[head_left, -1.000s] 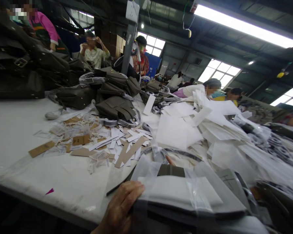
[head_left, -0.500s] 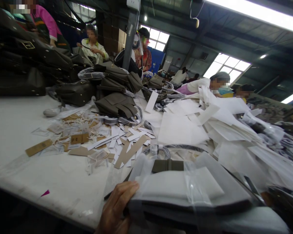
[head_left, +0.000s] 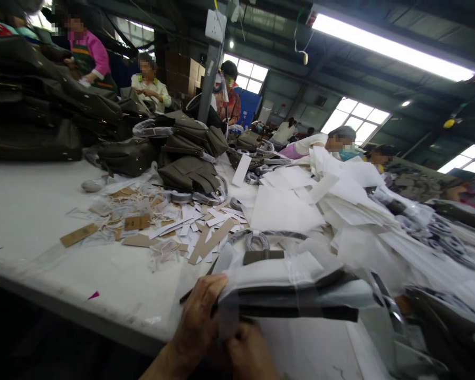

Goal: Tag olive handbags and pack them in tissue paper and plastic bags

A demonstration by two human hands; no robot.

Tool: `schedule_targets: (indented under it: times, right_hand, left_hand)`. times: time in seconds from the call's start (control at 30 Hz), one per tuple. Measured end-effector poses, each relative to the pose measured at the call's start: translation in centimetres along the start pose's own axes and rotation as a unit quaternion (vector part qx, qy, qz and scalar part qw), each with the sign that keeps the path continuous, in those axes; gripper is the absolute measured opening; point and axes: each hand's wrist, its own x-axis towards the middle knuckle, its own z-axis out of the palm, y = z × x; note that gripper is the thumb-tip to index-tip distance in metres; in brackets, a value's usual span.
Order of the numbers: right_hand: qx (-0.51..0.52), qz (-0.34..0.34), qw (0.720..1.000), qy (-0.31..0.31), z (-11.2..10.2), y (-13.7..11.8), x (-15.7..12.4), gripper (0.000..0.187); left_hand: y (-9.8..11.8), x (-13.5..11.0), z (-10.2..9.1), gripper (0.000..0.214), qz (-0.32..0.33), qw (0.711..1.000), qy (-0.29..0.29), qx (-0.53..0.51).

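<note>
A dark handbag (head_left: 296,312) lies at the table's near edge, covered on top by a white sheet (head_left: 267,273) and clear film. My left hand (head_left: 198,311) is closed around the bag's left end, thumb and fingers on its wrapping. Just below and to the right, my right hand (head_left: 250,348) is slightly blurred, its fingers curled at the lower end of the translucent wrapping (head_left: 228,315) that hangs over the bag's left corner. Behind the bag, a wrapped handle (head_left: 257,241) lies coiled. White sheets (head_left: 304,343) show under the bag's front.
Paper strips and brown tags (head_left: 79,235) lie scattered to the left. Dark olive bags (head_left: 190,171) are piled behind, with a large heap (head_left: 27,126) at far left. White paper sheets (head_left: 287,208) spread at right. A post (head_left: 209,79) and several people stand beyond.
My right hand has come into view beside the left at the bag's left corner. The bag's front has risen, showing white sheets beneath. The view has shifted slightly.
</note>
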Motion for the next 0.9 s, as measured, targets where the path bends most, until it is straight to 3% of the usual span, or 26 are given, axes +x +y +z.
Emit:
schedule_targets:
  times: [0.17, 0.3, 0.4, 0.57, 0.73, 0.9]
  right_hand:
    - [0.143, 0.139, 0.977, 0.073, 1.5, 3.0, 0.1, 0.044]
    - [0.203, 0.172, 0.959, 0.096, 1.6, 3.7, -2.1, 0.059]
    - [0.267, 0.187, 0.94, 0.098, 1.6, 3.8, -3.1, 0.066]
    - [0.296, 0.134, 0.944, 0.063, 1.4, 4.8, -3.7, 0.056]
    - [0.286, 0.085, 0.954, 0.008, 1.2, 6.1, -4.4, 0.047]
    - [0.278, 0.097, 0.955, -0.04, 0.8, 6.1, -4.8, 0.04]
  left_hand:
    - [1.0, 0.5, 1.0, 0.039, 0.099, 0.992, -0.071, 0.044]
    - [0.9, 0.4, 0.8, 0.046, 0.144, 0.973, -0.181, 0.021]
    - [0.4, 0.0, 0.6, 0.052, 0.144, 0.963, -0.229, -0.011]
    - [0.1, 0.1, 0.5, 0.052, 0.135, 0.959, -0.25, -0.024]
    - [0.0, 0.2, 0.3, 0.058, 0.114, 0.964, -0.235, -0.054]
    - [0.0, 0.1, 0.5, 0.06, 0.106, 0.967, -0.22, -0.068]
